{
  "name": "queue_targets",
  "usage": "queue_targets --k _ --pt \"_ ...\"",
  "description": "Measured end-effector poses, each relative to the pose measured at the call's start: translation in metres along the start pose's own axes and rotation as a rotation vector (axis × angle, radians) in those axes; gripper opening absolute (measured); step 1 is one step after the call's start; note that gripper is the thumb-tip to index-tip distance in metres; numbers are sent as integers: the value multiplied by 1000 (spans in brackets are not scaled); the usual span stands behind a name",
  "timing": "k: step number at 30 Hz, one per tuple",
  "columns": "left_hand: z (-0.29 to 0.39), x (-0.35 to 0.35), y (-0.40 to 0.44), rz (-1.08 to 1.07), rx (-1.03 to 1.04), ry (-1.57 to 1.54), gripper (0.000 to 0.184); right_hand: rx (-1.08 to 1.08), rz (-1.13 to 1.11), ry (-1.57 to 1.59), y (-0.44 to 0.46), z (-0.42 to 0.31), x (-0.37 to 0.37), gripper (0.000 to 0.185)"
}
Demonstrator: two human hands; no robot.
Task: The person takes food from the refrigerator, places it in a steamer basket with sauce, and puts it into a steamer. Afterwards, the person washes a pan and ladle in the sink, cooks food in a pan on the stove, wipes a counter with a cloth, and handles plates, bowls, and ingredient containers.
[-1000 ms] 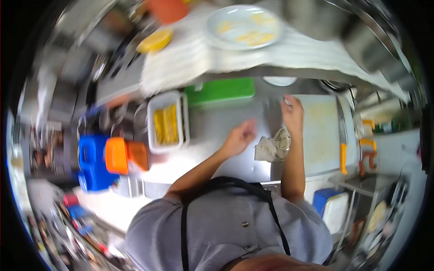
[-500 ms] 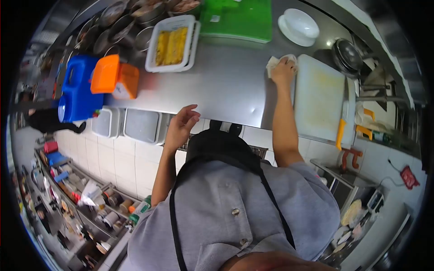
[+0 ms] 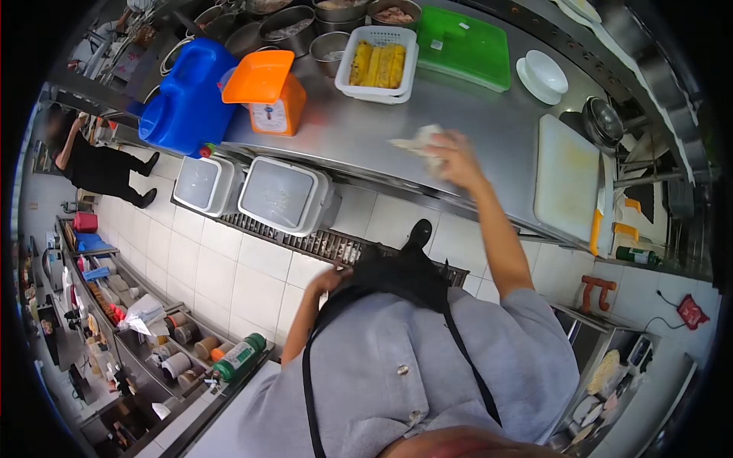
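My right hand (image 3: 456,162) is closed on a pale crumpled cloth (image 3: 427,143) over the front part of the steel counter (image 3: 328,137). Motion blurs the hand a little; whether the cloth touches the metal is hard to tell. Down at my waist, my left hand (image 3: 330,281) is beside the black apron (image 3: 382,276), its fingers mostly hidden. To the right of the cloth lies a white cutting board (image 3: 566,179), with a yellow-handled knife (image 3: 597,221) along its right edge. Behind the cloth stands a white basket (image 3: 408,69) of yellow food pieces.
An orange kitchen scale (image 3: 279,107) and a blue jug (image 3: 191,95) occupy the counter's left end. Farther back are a green board (image 3: 469,49), white bowls (image 3: 546,80) and metal pots (image 3: 289,30). Lidded bins (image 3: 279,195) stand below. A person (image 3: 95,160) is at far left.
My right hand has moved left with the cloth, away from the cutting board. My left hand has dropped from the counter's edge to my waist. The view has shifted, showing more floor.
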State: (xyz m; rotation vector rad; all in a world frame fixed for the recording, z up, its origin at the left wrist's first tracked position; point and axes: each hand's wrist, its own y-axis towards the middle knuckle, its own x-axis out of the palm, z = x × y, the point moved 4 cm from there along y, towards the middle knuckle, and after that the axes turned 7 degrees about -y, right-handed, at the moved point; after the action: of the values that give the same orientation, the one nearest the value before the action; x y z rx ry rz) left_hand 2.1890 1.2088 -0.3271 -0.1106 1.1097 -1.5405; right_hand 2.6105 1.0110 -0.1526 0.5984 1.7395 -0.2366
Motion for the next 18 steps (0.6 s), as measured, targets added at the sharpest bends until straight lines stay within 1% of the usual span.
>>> queue_targets --k 1,2,3,4,5,6,7,9,10,11,12,13,14,15,16,18 --pt "20 -3 -41 -205 -210 -820 75 84 67 -103 -16 15 -13 43" --pt "-16 13 -45 -274 -303 -984 72 309 137 -224 -34 21 -32 43" --pt "-23 9 -60 -295 -302 -949 70 542 184 -322 -55 26 -51 44" --pt "-29 4 -76 -317 -300 -914 68 516 241 -698 -75 25 -60 45" --pt "8 -32 -98 -279 -180 -685 65 512 231 -703 -87 12 -60 45" --pt "8 -40 -103 -183 -20 -566 64 557 269 -659 -104 -5 -65 41" --pt "18 -55 -109 -183 -17 -567 64 605 305 -611 -123 -21 -67 38" --pt "63 -99 -126 -296 40 -394 59 473 91 -414 -160 -52 -17 32" --pt "72 -113 -125 -205 156 -425 55 405 -150 -286 -181 -63 21 30" --pt "81 -127 -126 -113 273 -456 50 357 -326 -51 -205 -86 52 36" --pt "96 -147 -132 7 335 -595 41 339 -606 102 -235 -109 80 45" --pt "111 -166 -140 128 393 -675 38 336 -860 153 -279 -112 141 48" --pt "139 -190 -158 203 455 -724 30 363 -1019 184 -298 -134 145 47" --pt "159 -208 -175 281 524 -681 20 391 -1173 217 -306 -156 148 46" --pt "192 -229 -202 379 690 -575 14 407 -1166 222 -304 -172 135 46" --pt "246 -245 -254 489 930 -569 12 450 -819 386 -301 -201 101 45"
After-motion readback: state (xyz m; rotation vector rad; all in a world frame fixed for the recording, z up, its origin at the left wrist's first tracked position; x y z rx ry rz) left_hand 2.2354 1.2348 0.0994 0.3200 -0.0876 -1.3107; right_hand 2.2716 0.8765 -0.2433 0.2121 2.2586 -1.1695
